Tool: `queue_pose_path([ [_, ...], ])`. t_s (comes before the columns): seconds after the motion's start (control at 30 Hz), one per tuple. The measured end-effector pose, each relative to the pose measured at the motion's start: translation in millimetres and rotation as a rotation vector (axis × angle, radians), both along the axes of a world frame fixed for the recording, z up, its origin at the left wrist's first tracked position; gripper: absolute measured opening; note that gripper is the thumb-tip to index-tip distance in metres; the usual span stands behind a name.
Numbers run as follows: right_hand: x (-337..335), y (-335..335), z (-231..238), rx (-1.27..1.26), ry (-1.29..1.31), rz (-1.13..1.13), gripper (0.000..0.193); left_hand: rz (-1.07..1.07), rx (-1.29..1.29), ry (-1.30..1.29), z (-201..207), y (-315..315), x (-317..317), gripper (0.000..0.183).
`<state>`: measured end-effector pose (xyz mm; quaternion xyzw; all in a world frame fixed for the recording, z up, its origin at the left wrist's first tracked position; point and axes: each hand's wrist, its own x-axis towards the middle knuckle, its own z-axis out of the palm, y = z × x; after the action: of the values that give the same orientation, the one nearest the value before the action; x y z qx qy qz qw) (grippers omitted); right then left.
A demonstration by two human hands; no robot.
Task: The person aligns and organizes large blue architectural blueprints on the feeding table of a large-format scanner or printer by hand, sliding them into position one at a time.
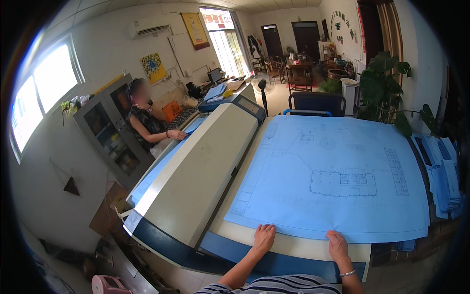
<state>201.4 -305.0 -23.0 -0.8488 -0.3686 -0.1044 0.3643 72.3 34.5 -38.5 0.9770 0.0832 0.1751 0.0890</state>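
Handling a wide blue drawing sheet (338, 161) at its near edge.
Touching it with the left hand (265, 237) and pinching it with the right hand (338, 246), at a cream-and-navy machine (169, 247); with a co-worker (143, 120) beyond its long cover (196, 166) and folded blue papers (443, 171) on the far right.

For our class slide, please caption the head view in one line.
Left hand and right hand at the near edge of a large blue plan spread across a cream machine.
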Motion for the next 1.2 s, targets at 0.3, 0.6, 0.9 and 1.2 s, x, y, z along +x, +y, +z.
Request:
queue_pose_path([
  [0.3, 1, 1, -1, 0.019, -0.001, -0.004, 0.027, -0.005, -0.001, -0.021, 0, 0, 0, 0.016],
  [0.6, 5, -6, -3, -0.022, -0.021, 0.006, 0.029, -0.007, -0.017, -0.032, 2, -3, 1, 0.018],
  [0.9, 20, -58, 21, -0.207, -0.009, -0.123, 0.023, 0.013, -0.027, -0.002, 4, -2, 0, 0.016],
  [1.2, 39, -154, 18, -0.312, -0.115, -0.342, 0.023, 0.008, -0.02, 0.023, 2, 0, -2, 0.019],
])
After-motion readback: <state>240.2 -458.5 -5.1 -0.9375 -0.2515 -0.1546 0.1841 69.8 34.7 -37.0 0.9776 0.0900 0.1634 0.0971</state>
